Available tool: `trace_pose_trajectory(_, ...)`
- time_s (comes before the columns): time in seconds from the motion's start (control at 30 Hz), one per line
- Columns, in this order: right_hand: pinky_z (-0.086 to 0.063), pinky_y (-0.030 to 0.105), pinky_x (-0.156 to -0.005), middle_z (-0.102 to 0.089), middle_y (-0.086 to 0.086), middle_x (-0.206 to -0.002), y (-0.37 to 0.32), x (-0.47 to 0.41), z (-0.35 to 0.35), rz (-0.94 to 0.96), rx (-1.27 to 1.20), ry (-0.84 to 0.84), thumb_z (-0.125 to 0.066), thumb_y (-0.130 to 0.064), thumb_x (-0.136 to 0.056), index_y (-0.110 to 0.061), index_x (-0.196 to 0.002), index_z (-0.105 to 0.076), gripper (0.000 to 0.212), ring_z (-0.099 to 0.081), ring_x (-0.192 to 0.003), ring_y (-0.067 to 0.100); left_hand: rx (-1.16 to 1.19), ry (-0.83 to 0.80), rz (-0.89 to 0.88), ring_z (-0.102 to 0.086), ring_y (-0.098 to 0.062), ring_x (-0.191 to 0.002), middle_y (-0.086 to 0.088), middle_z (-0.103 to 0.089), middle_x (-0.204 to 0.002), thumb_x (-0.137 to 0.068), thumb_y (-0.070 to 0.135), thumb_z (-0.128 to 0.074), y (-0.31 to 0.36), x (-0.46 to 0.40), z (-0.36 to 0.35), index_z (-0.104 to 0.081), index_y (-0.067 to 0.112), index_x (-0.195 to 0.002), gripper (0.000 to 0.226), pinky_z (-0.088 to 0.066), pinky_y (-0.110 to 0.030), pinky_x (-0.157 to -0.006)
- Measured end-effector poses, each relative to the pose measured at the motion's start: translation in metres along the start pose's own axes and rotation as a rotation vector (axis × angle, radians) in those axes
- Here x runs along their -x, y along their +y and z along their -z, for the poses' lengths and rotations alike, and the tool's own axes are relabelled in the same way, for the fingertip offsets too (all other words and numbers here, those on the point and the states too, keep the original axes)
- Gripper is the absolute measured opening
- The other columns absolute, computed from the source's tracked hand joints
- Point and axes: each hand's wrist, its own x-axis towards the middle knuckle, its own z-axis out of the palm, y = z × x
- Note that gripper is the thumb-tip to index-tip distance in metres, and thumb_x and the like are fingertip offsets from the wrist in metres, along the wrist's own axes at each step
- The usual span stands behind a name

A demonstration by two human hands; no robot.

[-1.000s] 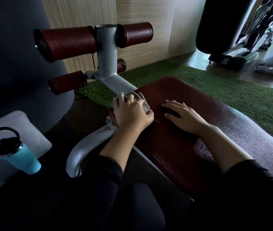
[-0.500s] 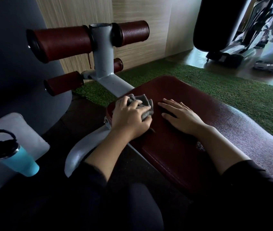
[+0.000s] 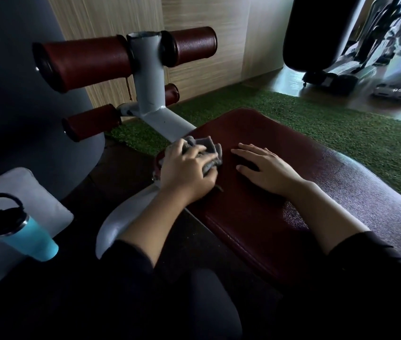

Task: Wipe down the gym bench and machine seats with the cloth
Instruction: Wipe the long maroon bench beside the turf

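Left hand (image 3: 186, 171) grips the cloth (image 3: 206, 149) on the bench (image 3: 255, 217) end.
Right hand (image 3: 265, 169) lies flat, open, at 3 o'clock beside it; rollers (image 3: 84, 63) stand at 11 o'clock, bottle (image 3: 26, 235) at 8; gym gear far right blurred.

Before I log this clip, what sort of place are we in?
Most likely a gym: a dark red padded sit-up bench with red foam leg rollers on a grey post, green artificial turf flooring, and more exercise machines at the back right.
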Motion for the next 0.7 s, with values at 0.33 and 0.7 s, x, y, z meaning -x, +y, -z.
trace_pose_trajectory(0.33,-0.006,0.036,-0.12,-0.022,-0.008,-0.157,-0.005,0.001,0.002,-0.024,-0.031,-0.034,-0.046,-0.039,-0.097,-0.035,-0.145,-0.035,0.05,-0.012,-0.146,0.011,0.05,-0.159,0.317,-0.028,-0.024,-0.134,0.017,-0.036,-0.15,-0.094,0.047,-0.038,-0.032,-0.032,0.006,-0.046,0.046,-0.138,0.044,-0.026,-0.036,-0.111)
trace_pose_trajectory(0.7,-0.043,0.031,-0.1,-0.056,0.003,-0.13,-0.025,-0.004,0.002,0.008,-0.241,0.252,-0.056,-0.026,-0.093,-0.013,-0.129,-0.057,0.038,-0.055,-0.117,0.018,0.292,-0.057,-0.011,-0.038,-0.012,-0.133,0.007,-0.043,-0.144,-0.084,0.065,-0.033,0.001,0.004,0.02,-0.051,0.033,-0.138,0.066,-0.037,-0.032,-0.103)
